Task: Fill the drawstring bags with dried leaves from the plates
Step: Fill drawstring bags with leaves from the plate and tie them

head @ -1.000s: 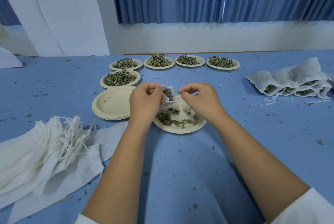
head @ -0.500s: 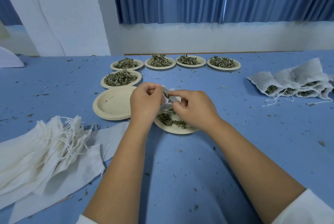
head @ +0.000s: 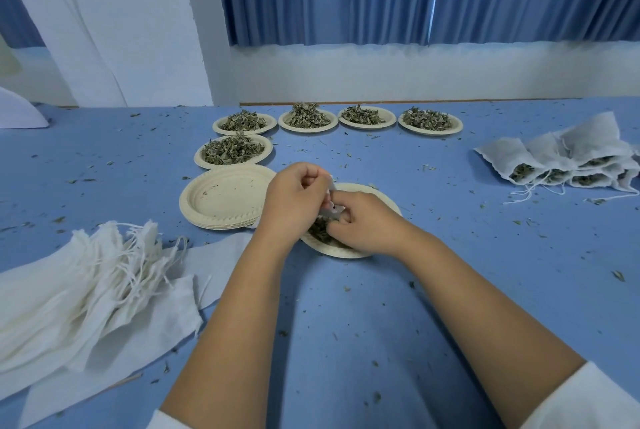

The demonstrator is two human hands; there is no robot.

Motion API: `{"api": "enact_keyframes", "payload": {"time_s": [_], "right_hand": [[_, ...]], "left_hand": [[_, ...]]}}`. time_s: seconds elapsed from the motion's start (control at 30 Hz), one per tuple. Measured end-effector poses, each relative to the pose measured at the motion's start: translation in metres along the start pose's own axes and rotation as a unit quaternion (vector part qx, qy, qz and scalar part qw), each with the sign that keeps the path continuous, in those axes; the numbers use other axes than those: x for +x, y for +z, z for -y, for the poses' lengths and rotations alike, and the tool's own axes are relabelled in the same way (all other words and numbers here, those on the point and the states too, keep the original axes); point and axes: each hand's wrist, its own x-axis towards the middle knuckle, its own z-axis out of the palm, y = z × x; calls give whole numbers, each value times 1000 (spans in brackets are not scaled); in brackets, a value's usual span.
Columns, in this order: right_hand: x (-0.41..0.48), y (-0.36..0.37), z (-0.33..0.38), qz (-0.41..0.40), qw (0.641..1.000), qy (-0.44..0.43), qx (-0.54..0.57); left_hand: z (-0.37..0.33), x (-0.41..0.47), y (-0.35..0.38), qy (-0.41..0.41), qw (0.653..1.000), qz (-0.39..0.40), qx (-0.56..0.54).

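Left hand (head: 294, 201) curled — pinching bag (head: 333, 210) | right hand (head: 365, 222) curled, knuckles-up over plate (head: 378, 191)

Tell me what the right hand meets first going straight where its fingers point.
Probably the dried leaves on the near plate: the right hand curls its fingers down and left onto that pile. The left hand, holding the bag, lies just beyond; depth there is unclear.
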Motion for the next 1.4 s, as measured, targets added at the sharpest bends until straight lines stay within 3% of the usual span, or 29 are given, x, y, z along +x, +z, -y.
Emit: {"api": "enact_keyframes", "payload": {"time_s": [0.1,0.23,0.3,0.43,0.53,0.77,0.97,1.3,1.4], "right_hand": [[0,-2,-1,-11,1000,-25,6],[3,-14,-4,-151,983,-24,105],[6,-21,-11,-182,978,9,104],[8,-22,-25,-37,996,79,-30],[10,-9,-22,29,992,46,-114],[8,7,-12,57,996,-48,-47],[7,2,-8,67,991,-95,-60],[5,1,-7,35,993,-70,-93],[3,-10,-9,-4,999,-26,-35]], "left_hand": [[-1,1,0,11,1000,-18,-13],[-2,2,-2,-8,989,-88,-119],[-2,3,-5,0,982,-145,-120],[-1,6,-11,0,974,-186,-130],[0,6,-10,-11,977,-173,-125],[2,8,-6,-3,982,-162,-100],[2,7,-5,-2,983,-154,-97],[2,5,-5,-1,985,-150,-81],[1,6,-5,-3,985,-152,-76]]}}
